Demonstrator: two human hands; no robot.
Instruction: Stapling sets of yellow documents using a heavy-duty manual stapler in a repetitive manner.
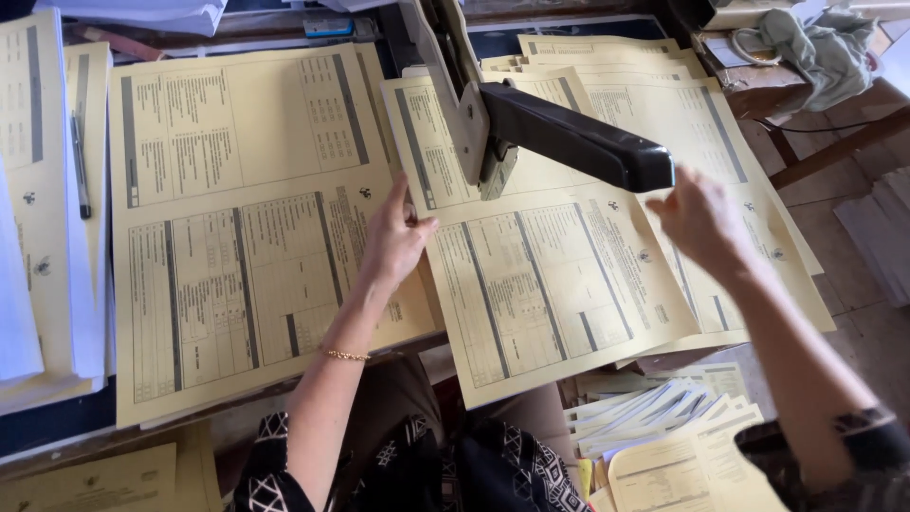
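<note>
Hands first: my left hand (396, 237) lies flat and open, fingers spread, pressing the left edge of the top yellow printed sheet (545, 284); a thin gold bracelet (348, 356) sits at that wrist. My right hand (700, 220) is curled at the black handle (569, 137) of the long-arm stapler (493, 123), fingertips at the handle's near end; whether it truly grips or only touches I cannot tell. Sheet: tilted, lying between my two hands, its upper middle tucked under the stapler head (497, 169), which stands just above my left hand. Under and to the right of my right hand, a fanned stack of like yellow sheets (654, 85). Left of my left hand, a second pile of yellow forms (237, 237), squared, touching the worked sheet's edge. Farther left, more stacks with a pen (81, 166) laid on top. Below my right forearm, loose folded papers (664, 417). Beyond my right hand, well apart, a grey cloth (820, 43) on a wooden surface. Handling note, by my judgement: I should keep the left palm firm so the sheet does not swivel, line the fold mark squarely under the head, and press the handle straight down from its end, fingers clear of the head.
</note>
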